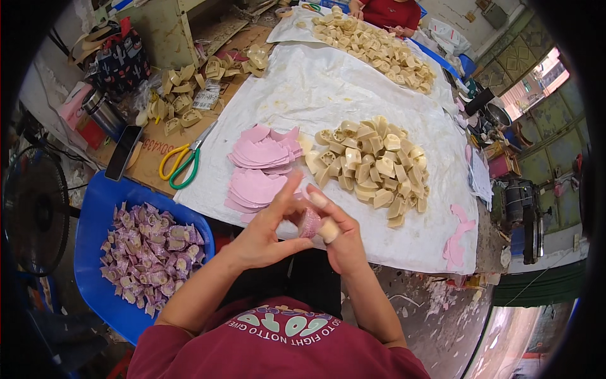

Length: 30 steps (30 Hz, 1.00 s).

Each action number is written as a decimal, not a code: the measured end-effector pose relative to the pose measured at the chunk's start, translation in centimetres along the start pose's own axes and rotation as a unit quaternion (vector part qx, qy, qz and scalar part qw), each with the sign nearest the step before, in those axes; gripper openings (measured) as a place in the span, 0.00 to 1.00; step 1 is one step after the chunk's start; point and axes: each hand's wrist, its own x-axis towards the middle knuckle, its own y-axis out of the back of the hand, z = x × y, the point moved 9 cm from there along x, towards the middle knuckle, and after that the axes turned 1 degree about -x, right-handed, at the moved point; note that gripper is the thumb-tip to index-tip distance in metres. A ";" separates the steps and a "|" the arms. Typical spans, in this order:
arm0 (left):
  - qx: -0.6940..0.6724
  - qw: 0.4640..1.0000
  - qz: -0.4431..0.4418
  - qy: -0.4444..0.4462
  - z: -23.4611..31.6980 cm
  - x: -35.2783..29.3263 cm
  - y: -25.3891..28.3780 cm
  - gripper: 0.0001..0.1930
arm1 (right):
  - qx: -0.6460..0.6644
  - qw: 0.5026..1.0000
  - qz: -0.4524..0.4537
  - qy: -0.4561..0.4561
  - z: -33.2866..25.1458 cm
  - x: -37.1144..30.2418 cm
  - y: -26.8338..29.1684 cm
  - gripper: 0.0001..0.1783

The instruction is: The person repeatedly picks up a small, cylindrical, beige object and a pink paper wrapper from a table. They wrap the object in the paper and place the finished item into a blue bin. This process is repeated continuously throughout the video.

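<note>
A small shoe heel wrapped in glittery pink covering [309,223] is held between my two hands, in front of my body. My left hand [268,224] curves around it from the left, its fingertips blurred by motion. My right hand [344,243] grips it from the other side, with pale coverings on the thumb and one finger. Just beyond the hands lie stacks of cut pink sheet pieces [255,186]. Right of those is a heap of bare beige shoe heels [372,164]. Heels with pink covering [151,256] fill much of a blue tub [95,215] at my left.
Scissors with yellow and green handles [183,164] lie at the left of the white-covered table [297,82], near a phone [124,153] and a steel flask [103,114]. Pink scraps [457,237] lie at the right edge. Another person [391,16] sits beyond a far heel heap [379,50].
</note>
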 end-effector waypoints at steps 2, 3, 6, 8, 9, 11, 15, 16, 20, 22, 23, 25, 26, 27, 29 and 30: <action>0.252 0.964 -0.042 -0.065 1.2 0.6 0.3 0.49 | 0.049 0.995 0.048 -0.078 0.9 -0.5 1.8 0.19; 0.321 0.935 -0.058 -0.136 2.7 0.9 -0.5 0.46 | 0.052 0.991 0.055 -0.114 1.0 -0.7 2.5 0.19; 0.388 0.902 -0.111 -0.155 2.6 1.1 -1.9 0.44 | 0.029 0.983 0.065 -0.171 1.4 -0.6 2.4 0.17; 0.398 0.906 -0.103 -0.102 2.3 1.2 -1.6 0.40 | 0.012 0.982 0.058 -0.180 1.6 -0.7 2.7 0.14; 0.405 0.906 -0.099 -0.076 2.2 1.2 -1.3 0.38 | 0.000 0.982 0.053 -0.179 1.7 -0.8 2.8 0.12; 0.415 0.899 -0.118 -0.077 1.8 1.1 -0.8 0.34 | -0.023 0.983 0.044 -0.175 1.7 -1.1 3.0 0.09; 0.421 0.899 -0.106 -0.048 2.1 1.5 -0.4 0.25 | -0.057 0.989 0.051 -0.123 0.6 -0.9 2.6 0.07; 0.426 0.898 -0.097 -0.057 2.4 1.5 -0.4 0.24 | -0.022 0.991 0.049 -0.122 0.3 -1.0 2.3 0.08; 0.453 0.886 -0.061 -0.080 3.0 1.7 -0.9 0.24 | -0.129 0.989 0.064 -0.025 -1.2 -0.8 2.3 0.09; 0.450 0.889 -0.028 -0.081 3.0 1.6 -0.8 0.23 | -0.202 0.976 0.083 -0.009 -2.0 -0.7 1.9 0.10; 0.434 0.897 -0.005 -0.081 2.7 1.5 -0.6 0.23 | -0.239 0.967 0.093 -0.002 -2.3 -0.6 1.8 0.10; 0.415 0.906 0.023 -0.082 2.8 1.4 -0.4 0.23 | -0.112 0.990 0.060 -0.069 -1.2 -0.4 2.8 0.11; 0.412 0.907 0.028 -0.083 2.9 1.4 -0.4 0.23 | -0.047 0.993 0.043 -0.102 -0.6 -0.4 2.9 0.11; 0.408 0.909 0.032 -0.081 2.8 1.5 -0.6 0.22 | -0.062 0.993 0.051 -0.080 -1.0 -0.3 2.8 0.11; 0.430 0.898 0.055 -0.077 2.1 1.6 -0.9 0.22 | -0.093 0.993 0.067 -0.036 -1.7 -0.3 2.0 0.11; 0.441 0.892 0.067 -0.076 1.9 1.6 -1.1 0.22 | -0.118 0.989 0.079 -0.030 -1.7 -0.2 2.1 0.11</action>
